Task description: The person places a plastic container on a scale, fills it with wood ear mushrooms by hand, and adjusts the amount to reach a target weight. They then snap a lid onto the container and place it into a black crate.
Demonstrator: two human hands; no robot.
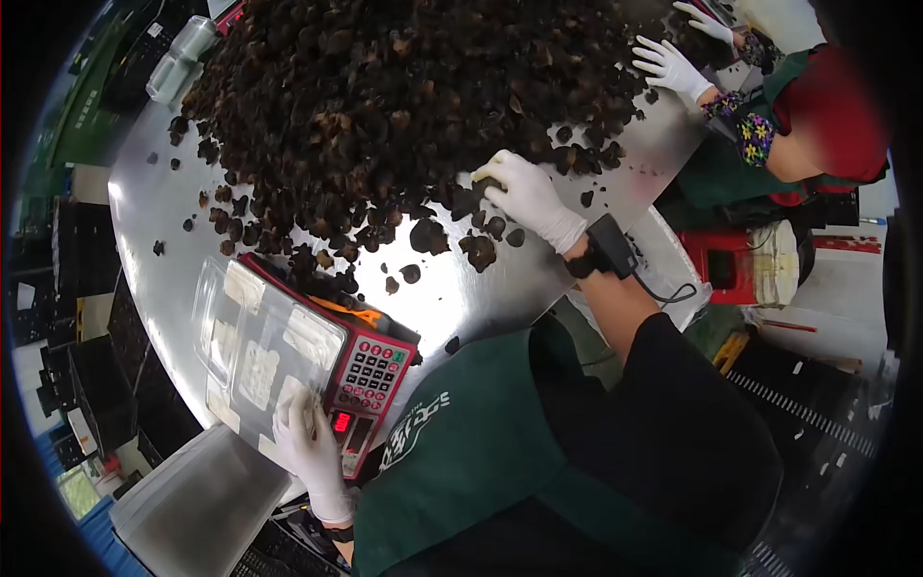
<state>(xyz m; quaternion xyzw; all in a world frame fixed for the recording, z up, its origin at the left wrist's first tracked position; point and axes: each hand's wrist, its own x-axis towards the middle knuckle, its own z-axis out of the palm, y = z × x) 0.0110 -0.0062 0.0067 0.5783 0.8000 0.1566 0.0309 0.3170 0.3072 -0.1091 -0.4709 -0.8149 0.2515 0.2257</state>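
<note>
A large heap of dark, cap-shaped mushrooms (385, 106) covers much of the shiny metal table (452, 308). At the heap's near edge, my gloved right hand (527, 197) has its fingers curled round a dark mushroom (489, 183). Loose mushrooms lie just below that hand. My gloved left hand (310, 447) is over the near edge of a red digital scale (370, 370), beside its lit display. Its fingers are bent inward, and what lies between them is too small to name. A clear plastic box (213, 322) sits on the scale's taped platform (279, 351).
Across the heap on the right, another person's white-gloved hands (670, 69) reach over the table edge. Clear plastic containers (183, 58) stand at the upper left. A grey metal box (207, 500) is at the lower left. A red item (716, 264) stands beyond the table's right edge.
</note>
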